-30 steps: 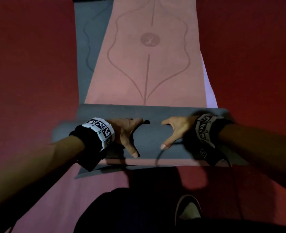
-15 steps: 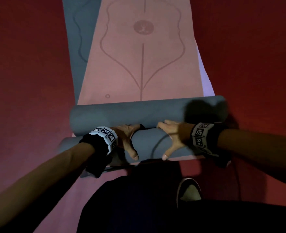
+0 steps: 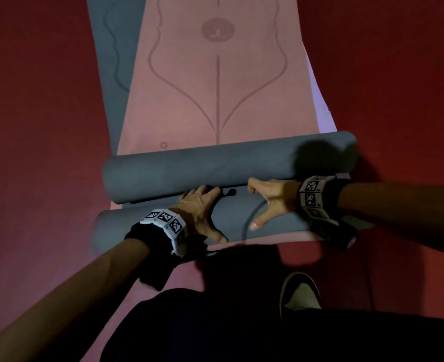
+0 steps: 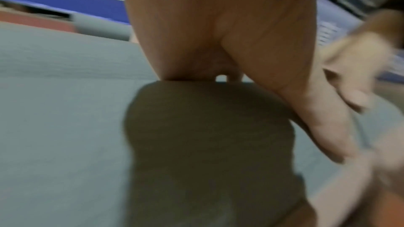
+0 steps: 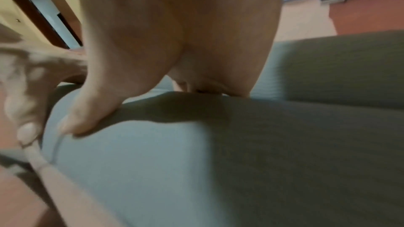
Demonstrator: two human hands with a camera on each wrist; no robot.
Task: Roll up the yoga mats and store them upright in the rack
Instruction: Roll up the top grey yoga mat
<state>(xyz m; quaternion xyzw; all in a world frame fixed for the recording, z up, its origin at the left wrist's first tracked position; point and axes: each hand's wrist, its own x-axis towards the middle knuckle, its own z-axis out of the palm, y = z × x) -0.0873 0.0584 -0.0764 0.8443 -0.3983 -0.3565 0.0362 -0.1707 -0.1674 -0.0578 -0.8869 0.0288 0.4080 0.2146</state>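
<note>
A pink yoga mat [image 3: 215, 87] with a grey underside lies flat on the red floor, stretching away from me. Its near end forms two grey rolls: a far roll [image 3: 202, 173] and a near roll [image 3: 234, 216] just in front of my knees. My left hand [image 3: 202, 212] and right hand [image 3: 270, 202] both sit on top of the near roll. Their fingers curl over its far side into the gap between the rolls, and the thumbs spread on the near side. In the wrist views, each palm [image 4: 218, 32] [image 5: 174, 32] presses on the grey roll [image 4: 65, 110] [image 5: 284, 144].
A grey mat [image 3: 113, 61] shows under the pink one at the left, and a lilac mat edge [image 3: 322, 100] at the right. Red floor [image 3: 32, 100] lies on both sides. My shoe [image 3: 300, 293] and dark trouser leg are below the near roll. No rack is in view.
One wide grey fold under my hands has become two separate rolls. The far one now lies a little beyond my fingers, and my hands stay on the near one.
</note>
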